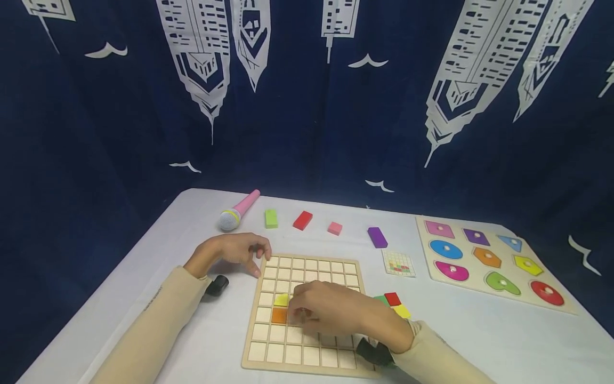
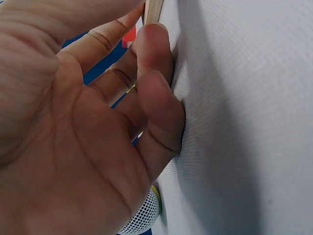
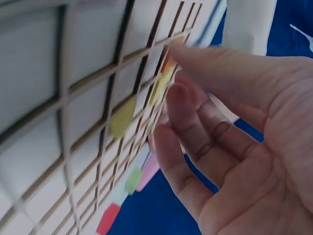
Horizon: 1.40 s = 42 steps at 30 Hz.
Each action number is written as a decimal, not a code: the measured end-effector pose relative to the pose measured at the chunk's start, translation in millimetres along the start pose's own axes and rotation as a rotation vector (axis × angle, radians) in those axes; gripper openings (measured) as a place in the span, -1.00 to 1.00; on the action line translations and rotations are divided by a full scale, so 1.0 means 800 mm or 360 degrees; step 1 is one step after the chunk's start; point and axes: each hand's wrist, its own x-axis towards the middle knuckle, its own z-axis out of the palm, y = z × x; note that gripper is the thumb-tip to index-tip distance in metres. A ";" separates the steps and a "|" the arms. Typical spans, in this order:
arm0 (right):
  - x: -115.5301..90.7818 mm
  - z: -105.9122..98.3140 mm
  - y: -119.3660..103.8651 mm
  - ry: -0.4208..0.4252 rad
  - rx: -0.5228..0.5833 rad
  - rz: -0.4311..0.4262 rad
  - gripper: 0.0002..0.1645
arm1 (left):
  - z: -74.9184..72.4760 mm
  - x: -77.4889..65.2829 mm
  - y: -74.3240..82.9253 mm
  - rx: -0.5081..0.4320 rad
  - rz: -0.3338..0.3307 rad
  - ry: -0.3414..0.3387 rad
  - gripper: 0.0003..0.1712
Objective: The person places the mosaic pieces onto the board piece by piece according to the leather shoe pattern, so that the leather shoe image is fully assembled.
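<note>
A wooden grid board lies on the white table, with a yellow tile and an orange tile in neighbouring squares. My right hand is over the board, fingers bent down beside the orange tile and hiding several squares. In the right wrist view, its thumb tip overlaps the orange tile; another yellow tile shows closer to the camera. Nothing shows between the thumb and fingers. My left hand rests at the board's upper left edge, its lower fingers bent against the table.
Red, green and yellow tiles lie right of the board, below a small pattern card. Behind stand a pink microphone and green, red, pink and purple blocks. A shape puzzle board lies at right.
</note>
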 end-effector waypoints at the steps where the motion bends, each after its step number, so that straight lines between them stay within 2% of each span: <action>1: -0.006 -0.001 0.001 0.0017 0.0007 0.0018 -0.75 | 0.000 0.000 0.000 -0.0001 -0.0008 0.0003 -0.55; 4: -0.025 -0.005 0.008 0.0066 0.0046 0.0075 -0.70 | 0.001 0.002 0.000 -0.0002 -0.0028 0.0009 -0.54; 8: -0.052 -0.010 0.023 0.0121 0.0133 0.0138 -0.76 | 0.001 0.003 -0.002 -0.0005 -0.0032 0.0012 -0.54; 13: -0.090 -0.016 0.047 0.0157 0.0281 0.0298 -0.73 | 0.001 0.003 -0.003 -0.0003 -0.0017 0.0014 -0.54; 20: -0.139 -0.020 0.079 0.0235 0.0266 0.0461 -0.73 | -0.001 0.002 0.000 -0.0003 -0.0037 0.0017 -0.54; 26: -0.175 -0.019 0.104 0.0255 0.0350 0.0541 -0.66 | 0.001 0.002 0.001 -0.0027 -0.0039 0.0016 -0.54; 32: -0.195 -0.019 0.127 0.0229 0.0432 0.0603 -0.56 | 0.004 0.002 -0.001 -0.0033 -0.0022 0.0012 -0.55; 35: -0.201 -0.018 0.136 0.0170 0.0499 0.0679 -0.51 | 0.003 0.003 -0.001 -0.0028 -0.0016 0.0020 -0.54; 39: -0.204 -0.013 0.146 0.0086 0.0637 0.0789 -0.51 | 0.002 0.003 0.000 -0.0025 -0.0016 0.0015 -0.54; 42: -0.202 -0.009 0.151 0.0073 0.0690 0.0798 -0.53 | 0.003 0.002 0.000 -0.0017 -0.0028 0.0013 -0.54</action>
